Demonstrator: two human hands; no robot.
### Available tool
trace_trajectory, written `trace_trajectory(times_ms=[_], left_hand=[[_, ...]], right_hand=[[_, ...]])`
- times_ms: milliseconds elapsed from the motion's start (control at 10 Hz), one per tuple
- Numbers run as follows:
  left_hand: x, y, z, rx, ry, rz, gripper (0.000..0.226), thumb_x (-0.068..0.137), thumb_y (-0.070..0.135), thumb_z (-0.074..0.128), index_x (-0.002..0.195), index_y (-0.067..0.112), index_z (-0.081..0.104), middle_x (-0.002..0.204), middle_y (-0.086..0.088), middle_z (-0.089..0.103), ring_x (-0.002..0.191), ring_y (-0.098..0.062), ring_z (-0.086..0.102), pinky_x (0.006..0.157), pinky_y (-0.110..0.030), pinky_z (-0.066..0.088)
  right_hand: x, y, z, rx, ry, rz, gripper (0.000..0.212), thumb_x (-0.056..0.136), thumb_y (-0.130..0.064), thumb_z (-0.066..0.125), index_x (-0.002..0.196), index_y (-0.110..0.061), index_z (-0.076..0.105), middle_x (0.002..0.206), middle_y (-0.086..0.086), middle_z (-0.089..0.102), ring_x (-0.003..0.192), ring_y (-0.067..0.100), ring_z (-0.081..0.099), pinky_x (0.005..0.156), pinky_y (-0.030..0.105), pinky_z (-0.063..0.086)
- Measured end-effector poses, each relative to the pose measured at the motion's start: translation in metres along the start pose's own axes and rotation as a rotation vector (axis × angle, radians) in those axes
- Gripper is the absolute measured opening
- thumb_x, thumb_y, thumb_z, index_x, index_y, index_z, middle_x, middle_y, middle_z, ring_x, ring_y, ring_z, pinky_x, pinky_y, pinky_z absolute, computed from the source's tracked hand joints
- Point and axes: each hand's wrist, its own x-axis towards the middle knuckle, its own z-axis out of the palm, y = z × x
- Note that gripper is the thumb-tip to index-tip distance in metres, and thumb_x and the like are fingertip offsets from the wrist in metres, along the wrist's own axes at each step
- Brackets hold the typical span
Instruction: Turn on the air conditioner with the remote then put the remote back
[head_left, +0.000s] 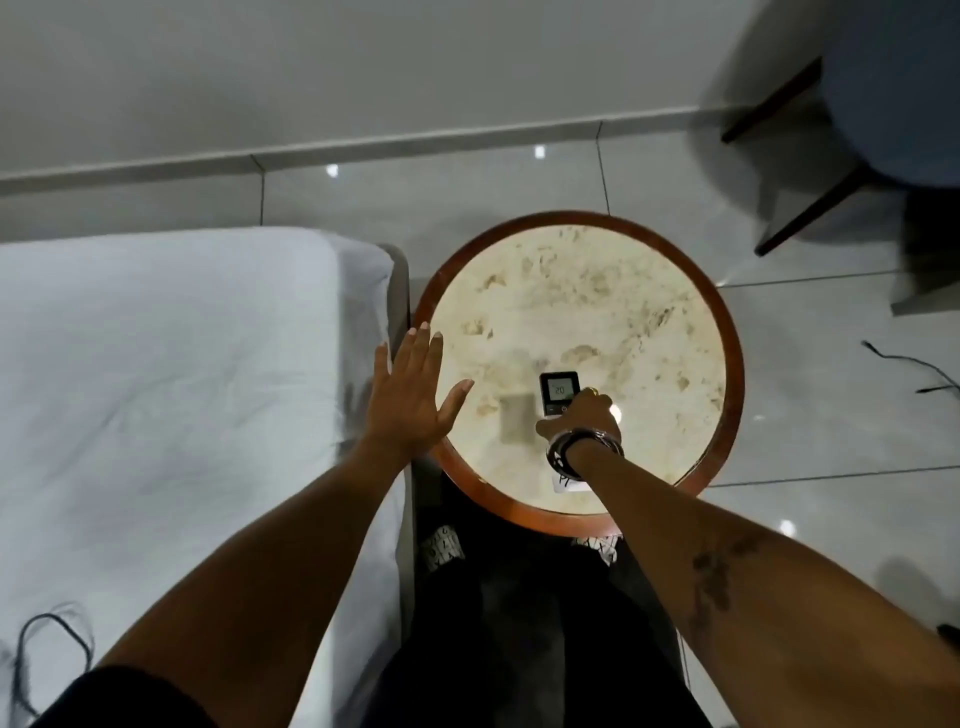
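Observation:
A small white remote (558, 391) with a lit display reading 20 is over the round marble-topped side table (597, 291), near its front half. My right hand (584, 418) is closed around the remote's lower end, with bracelets on the wrist. Whether the remote touches the tabletop I cannot tell. My left hand (410, 395) hovers flat with fingers spread at the table's left rim, holding nothing. The air conditioner is out of view.
A bed with a white sheet (171, 389) lies directly left of the table. A chair with dark wooden legs (810, 208) stands at the back right on glossy floor tiles. A black cable (904, 371) lies on the floor at right. A small paper label (563, 483) sits near the table's front edge.

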Motion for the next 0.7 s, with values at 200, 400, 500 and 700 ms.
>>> trace_trajectory(times_ms=[200,400,500,700], left_hand=[[0.013,-0.028,0.059,0.035,-0.1,0.038,0.079,0.095,0.063,0.024,0.148,0.006,0.033,0.157,-0.017,0.033,0.147,-0.03,0.027,0.118,-0.057,0.014],[0.036,-0.033,0.086,0.01,-0.124,-0.012,0.081,0.095,0.064,0.023,0.151,0.007,0.023,0.161,-0.017,0.022,0.15,-0.029,0.019,0.119,-0.056,0.008],[0.044,-0.029,0.094,-0.001,-0.148,-0.007,0.081,0.095,0.065,0.023,0.152,0.008,0.021,0.162,-0.016,0.021,0.15,-0.03,0.017,0.12,-0.056,0.009],[0.05,-0.022,0.094,-0.022,-0.155,-0.008,0.08,0.095,0.066,0.022,0.153,0.01,0.021,0.162,-0.014,0.022,0.15,-0.029,0.018,0.12,-0.056,0.007]], right_hand=[[0.059,-0.006,0.043,0.023,-0.003,0.052,0.062,0.072,-0.027,0.08,0.122,-0.006,0.049,0.121,0.014,0.052,0.106,0.033,0.061,0.081,0.039,0.053],[0.087,-0.002,0.074,0.005,-0.039,0.094,0.062,0.073,-0.024,0.08,0.125,-0.006,0.051,0.124,0.015,0.052,0.108,0.032,0.06,0.087,0.041,0.054],[0.092,0.0,0.082,-0.019,-0.037,0.105,0.06,0.076,-0.027,0.079,0.127,-0.008,0.053,0.124,0.014,0.053,0.112,0.029,0.058,0.088,0.041,0.054],[0.086,-0.01,0.082,-0.061,0.023,0.109,0.068,0.079,-0.048,0.072,0.126,-0.005,0.05,0.122,0.015,0.055,0.108,0.035,0.059,0.084,0.043,0.052]])
